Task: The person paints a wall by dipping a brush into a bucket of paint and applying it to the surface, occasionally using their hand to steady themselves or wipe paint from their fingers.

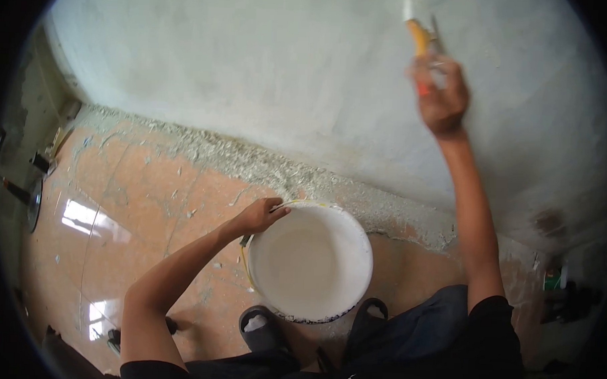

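My right hand [443, 97] is raised against the pale wall [254, 61], its fingers wrapped round a blurred hand tool with a yellow and orange handle [418, 38]. The tool has a whitish end and a thin dark metal part beside it; I cannot tell its exact kind. My left hand [259, 216] grips the upper left rim of a white bucket [366, 258], thumb over the edge. Off-white liquid [304, 263] fills the lower part of the bucket, which stands on the floor between my feet.
Scrapings and flakes [251, 161] lie along the foot of the wall on the tiled floor [156, 204]. My sandalled foot [262, 325] is close to the bucket. Dark-handled objects [22, 193] stand at the far left. A small green container [552, 278] sits at the right.
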Demonstrator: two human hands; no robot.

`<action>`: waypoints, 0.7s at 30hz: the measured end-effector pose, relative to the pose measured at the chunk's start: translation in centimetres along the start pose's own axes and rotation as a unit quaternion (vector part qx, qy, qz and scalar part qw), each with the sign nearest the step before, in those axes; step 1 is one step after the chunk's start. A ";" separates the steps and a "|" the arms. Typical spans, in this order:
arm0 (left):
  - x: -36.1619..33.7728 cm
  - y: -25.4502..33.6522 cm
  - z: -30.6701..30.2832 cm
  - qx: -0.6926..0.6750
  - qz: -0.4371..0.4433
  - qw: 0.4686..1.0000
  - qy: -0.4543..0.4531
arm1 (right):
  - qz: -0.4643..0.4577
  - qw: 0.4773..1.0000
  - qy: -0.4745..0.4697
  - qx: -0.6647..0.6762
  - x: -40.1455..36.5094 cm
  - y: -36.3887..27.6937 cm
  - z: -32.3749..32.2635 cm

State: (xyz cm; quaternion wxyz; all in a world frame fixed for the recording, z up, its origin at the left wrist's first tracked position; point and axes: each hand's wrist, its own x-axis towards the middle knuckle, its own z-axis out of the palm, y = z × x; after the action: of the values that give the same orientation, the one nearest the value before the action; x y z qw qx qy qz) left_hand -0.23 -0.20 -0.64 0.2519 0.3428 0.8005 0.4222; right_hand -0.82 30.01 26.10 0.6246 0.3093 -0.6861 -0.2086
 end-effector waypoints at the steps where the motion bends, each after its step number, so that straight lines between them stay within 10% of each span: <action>1: -0.1 0.2 -0.1 -0.006 -0.006 1.000 0.004 | -0.011 0.999 -0.038 0.032 -0.7 -0.9 0.0; 7: -0.2 0.7 -0.2 0.008 -0.027 1.000 0.002 | -0.005 0.975 -0.146 0.166 -5.9 -4.9 -1.2; 10: -0.2 0.6 -0.3 0.023 -0.035 0.999 0.000 | 0.173 0.950 -0.069 0.249 -5.1 -1.7 -3.7; 16: -0.2 1.3 -0.6 0.032 -0.043 0.998 -0.013 | 0.091 0.992 0.039 0.077 -2.9 8.2 -11.1; 21: -0.1 1.6 -0.3 0.052 -0.051 0.997 -0.006 | 0.047 0.997 -0.053 -0.005 -3.8 11.8 -11.5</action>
State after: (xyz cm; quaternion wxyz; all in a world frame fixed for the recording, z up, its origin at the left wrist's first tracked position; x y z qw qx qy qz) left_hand 0.12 0.21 0.90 0.2597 0.3167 0.8363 0.3645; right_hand 8.65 42.23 32.80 0.5982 0.2622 -0.7309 -0.1983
